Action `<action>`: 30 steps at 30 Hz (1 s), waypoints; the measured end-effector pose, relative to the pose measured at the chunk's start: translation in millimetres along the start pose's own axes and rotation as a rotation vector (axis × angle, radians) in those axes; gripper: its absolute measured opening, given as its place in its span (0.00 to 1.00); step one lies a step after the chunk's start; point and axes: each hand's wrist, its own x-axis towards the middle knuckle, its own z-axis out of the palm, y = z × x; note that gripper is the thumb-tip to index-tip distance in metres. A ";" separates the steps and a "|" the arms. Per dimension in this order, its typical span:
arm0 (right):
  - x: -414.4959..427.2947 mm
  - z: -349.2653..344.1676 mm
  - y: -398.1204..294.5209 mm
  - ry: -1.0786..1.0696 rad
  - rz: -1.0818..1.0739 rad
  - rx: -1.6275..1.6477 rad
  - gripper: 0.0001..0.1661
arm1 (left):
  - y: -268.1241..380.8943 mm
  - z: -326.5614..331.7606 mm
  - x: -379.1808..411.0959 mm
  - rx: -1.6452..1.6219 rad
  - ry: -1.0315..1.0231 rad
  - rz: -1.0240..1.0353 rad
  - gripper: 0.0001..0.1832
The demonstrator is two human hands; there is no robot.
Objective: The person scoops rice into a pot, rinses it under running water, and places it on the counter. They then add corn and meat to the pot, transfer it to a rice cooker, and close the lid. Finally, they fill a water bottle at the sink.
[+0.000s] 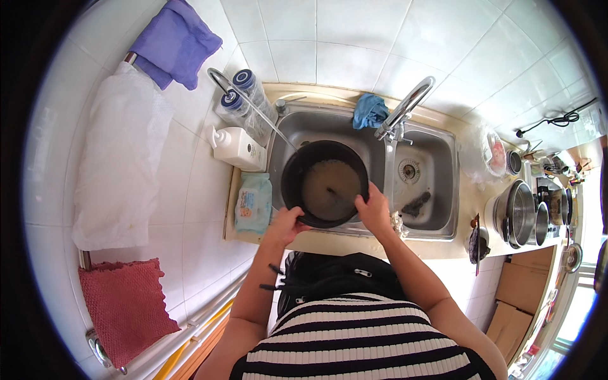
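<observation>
A round black pot [293, 183] with cloudy brownish water in it is over the large left basin of a stainless steel double sink [327, 116]. My left hand [286, 225] grips its near left rim, and my right hand [373, 209] grips its right side. Something small and dark shows in the water. A thin stream or thin rod runs from the slim curved spout [219, 78] at the back left to the pot's rim; which it is, I cannot tell. Between the basins stands a chrome faucet [407, 110], with a blue cloth [370, 111] beside it.
A dark scrap lies [416, 204] in the right basin. Left of the sink are a white pump bottle [240, 148], a wipes pack [253, 203] and blue-lidded containers [243, 80]. Metal pots [518, 213] stand on the right counter. Towels hang on the left wall, among them a red one [126, 304].
</observation>
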 end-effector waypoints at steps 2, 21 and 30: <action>9.0 3.5 -8.8 0.021 -0.092 0.086 0.15 | 4.2 -2.5 -0.5 -0.007 0.019 0.018 0.13; -9.2 -21.7 -14.8 -0.059 0.041 0.038 0.24 | 8.2 6.8 -5.0 -0.004 0.017 -0.098 0.08; -11.2 -37.8 -24.3 -0.064 0.004 0.073 0.24 | -5.0 25.5 0.7 0.002 0.094 -0.028 0.11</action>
